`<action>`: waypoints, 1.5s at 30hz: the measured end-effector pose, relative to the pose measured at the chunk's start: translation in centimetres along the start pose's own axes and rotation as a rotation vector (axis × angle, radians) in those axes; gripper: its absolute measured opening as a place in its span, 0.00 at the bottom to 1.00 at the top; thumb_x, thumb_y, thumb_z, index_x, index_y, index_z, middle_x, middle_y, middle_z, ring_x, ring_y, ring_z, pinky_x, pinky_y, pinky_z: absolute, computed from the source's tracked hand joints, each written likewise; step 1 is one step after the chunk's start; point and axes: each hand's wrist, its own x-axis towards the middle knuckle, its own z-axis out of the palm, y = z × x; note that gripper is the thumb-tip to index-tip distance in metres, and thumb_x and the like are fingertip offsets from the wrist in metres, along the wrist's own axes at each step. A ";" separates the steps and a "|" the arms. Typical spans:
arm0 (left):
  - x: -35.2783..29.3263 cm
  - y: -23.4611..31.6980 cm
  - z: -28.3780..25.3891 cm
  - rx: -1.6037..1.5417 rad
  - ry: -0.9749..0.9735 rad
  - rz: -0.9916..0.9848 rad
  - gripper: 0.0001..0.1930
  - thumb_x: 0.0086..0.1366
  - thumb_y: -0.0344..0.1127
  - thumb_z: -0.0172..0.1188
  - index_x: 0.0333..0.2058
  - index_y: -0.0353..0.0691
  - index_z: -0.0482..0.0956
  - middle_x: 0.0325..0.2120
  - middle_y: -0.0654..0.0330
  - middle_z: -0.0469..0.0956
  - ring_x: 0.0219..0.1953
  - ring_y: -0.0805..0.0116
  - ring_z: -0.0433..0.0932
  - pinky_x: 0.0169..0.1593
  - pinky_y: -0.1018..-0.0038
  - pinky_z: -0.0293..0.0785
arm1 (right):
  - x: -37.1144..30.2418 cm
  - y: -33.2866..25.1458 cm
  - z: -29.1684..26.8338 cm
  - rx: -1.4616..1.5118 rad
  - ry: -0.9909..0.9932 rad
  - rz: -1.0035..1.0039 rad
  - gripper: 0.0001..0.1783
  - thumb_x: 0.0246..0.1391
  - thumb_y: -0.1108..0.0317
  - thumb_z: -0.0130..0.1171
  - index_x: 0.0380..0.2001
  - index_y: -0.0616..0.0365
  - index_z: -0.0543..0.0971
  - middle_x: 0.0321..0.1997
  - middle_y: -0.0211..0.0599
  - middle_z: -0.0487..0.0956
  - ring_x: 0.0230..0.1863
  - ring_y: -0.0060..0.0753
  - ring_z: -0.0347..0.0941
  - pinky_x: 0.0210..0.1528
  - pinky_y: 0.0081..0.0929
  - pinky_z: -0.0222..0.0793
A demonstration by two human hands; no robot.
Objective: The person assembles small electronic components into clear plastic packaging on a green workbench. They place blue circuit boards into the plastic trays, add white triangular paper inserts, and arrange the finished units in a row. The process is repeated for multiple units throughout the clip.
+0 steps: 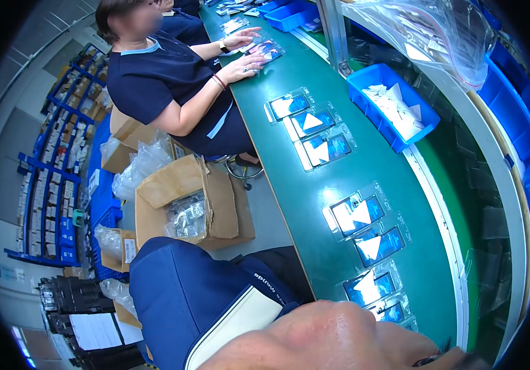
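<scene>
Neither my left hand nor my right hand shows in the head view; only my navy shirt [172,290] with its pale trim fills the lower part. On the green table [289,191] beside me lie several clear packs holding dark blue inserts, in two groups. White triangular pieces lie on most of them. The nearer group includes a pack [381,245] and another pack [370,287], lower down and partly in glare. Farther along is the second group, with a pack [323,148] at its near end.
A co-worker [160,92] sits farther up the table, both hands over a similar pack [268,51]. A blue bin [428,120] of white pieces stands along the right edge. Behind the seats are an open cardboard box [222,203] and blue shelving [49,154].
</scene>
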 end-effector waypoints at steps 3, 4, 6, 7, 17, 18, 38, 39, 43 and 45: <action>-1.1 -1.1 1.0 -0.005 0.017 -0.062 0.20 0.69 0.49 0.52 0.35 0.35 0.80 0.32 0.49 0.81 0.36 0.60 0.78 0.43 0.64 0.72 | 0.6 -1.0 -1.1 0.040 -0.026 0.001 0.36 0.55 0.39 0.57 0.49 0.65 0.76 0.51 0.55 0.73 0.52 0.58 0.69 0.55 0.50 0.63; -0.2 -0.2 -0.4 0.029 0.006 -0.054 0.20 0.69 0.49 0.52 0.35 0.35 0.80 0.32 0.49 0.81 0.36 0.60 0.78 0.43 0.64 0.72 | 0.4 -1.4 -1.4 0.026 -0.025 0.042 0.37 0.55 0.39 0.57 0.49 0.65 0.76 0.51 0.55 0.73 0.52 0.58 0.69 0.55 0.51 0.63; 0.3 -0.1 -0.8 0.044 0.000 -0.065 0.20 0.69 0.49 0.52 0.35 0.35 0.80 0.32 0.49 0.81 0.36 0.60 0.78 0.43 0.64 0.72 | 0.9 -0.8 -0.9 0.020 -0.033 0.065 0.37 0.55 0.38 0.57 0.49 0.65 0.75 0.51 0.55 0.73 0.52 0.58 0.69 0.55 0.51 0.63; -0.1 -0.8 0.1 0.024 0.004 -0.079 0.20 0.69 0.49 0.52 0.35 0.35 0.80 0.32 0.49 0.81 0.36 0.60 0.78 0.43 0.64 0.72 | 1.1 -0.3 -0.8 0.029 -0.042 0.047 0.37 0.55 0.38 0.57 0.49 0.65 0.75 0.51 0.55 0.73 0.52 0.58 0.69 0.55 0.51 0.63; 0.0 -1.4 0.2 0.017 0.011 -0.103 0.20 0.68 0.49 0.52 0.35 0.35 0.80 0.32 0.49 0.81 0.36 0.60 0.78 0.42 0.64 0.72 | 1.5 0.6 -0.2 0.006 -0.054 0.072 0.38 0.54 0.37 0.57 0.48 0.67 0.75 0.50 0.56 0.73 0.52 0.58 0.68 0.54 0.52 0.62; 0.1 -1.5 0.1 0.020 0.013 -0.103 0.20 0.68 0.49 0.52 0.35 0.35 0.80 0.32 0.49 0.81 0.36 0.60 0.78 0.42 0.64 0.72 | 1.4 0.6 -0.1 0.001 -0.052 0.078 0.39 0.54 0.37 0.57 0.48 0.67 0.75 0.50 0.56 0.73 0.51 0.58 0.68 0.54 0.53 0.62; 0.3 -2.5 -0.1 0.029 0.014 -0.123 0.20 0.68 0.49 0.53 0.34 0.35 0.80 0.31 0.50 0.81 0.35 0.60 0.79 0.42 0.64 0.72 | 1.4 0.7 0.0 0.009 -0.076 0.044 0.39 0.54 0.37 0.56 0.49 0.67 0.74 0.51 0.55 0.72 0.52 0.58 0.68 0.54 0.52 0.62; 0.3 -2.5 -0.1 0.030 0.016 -0.123 0.20 0.68 0.49 0.53 0.34 0.35 0.80 0.31 0.50 0.81 0.35 0.60 0.79 0.42 0.64 0.72 | 1.4 0.7 -0.1 0.013 -0.076 0.041 0.39 0.54 0.38 0.56 0.49 0.67 0.74 0.51 0.55 0.72 0.52 0.58 0.68 0.54 0.52 0.62; 0.6 -2.2 -0.8 0.042 0.017 -0.119 0.20 0.68 0.49 0.54 0.34 0.35 0.80 0.31 0.50 0.81 0.35 0.60 0.79 0.42 0.64 0.72 | 1.0 -0.7 -0.2 0.021 -0.070 0.046 0.38 0.54 0.38 0.56 0.50 0.67 0.74 0.52 0.55 0.72 0.52 0.58 0.68 0.55 0.52 0.62; 1.3 -1.6 -1.9 0.068 0.011 -0.106 0.20 0.68 0.49 0.54 0.34 0.35 0.80 0.31 0.50 0.81 0.35 0.60 0.79 0.42 0.64 0.72 | 1.1 -0.7 -0.3 0.017 -0.061 0.067 0.38 0.55 0.38 0.56 0.50 0.66 0.74 0.52 0.55 0.72 0.52 0.57 0.68 0.55 0.52 0.62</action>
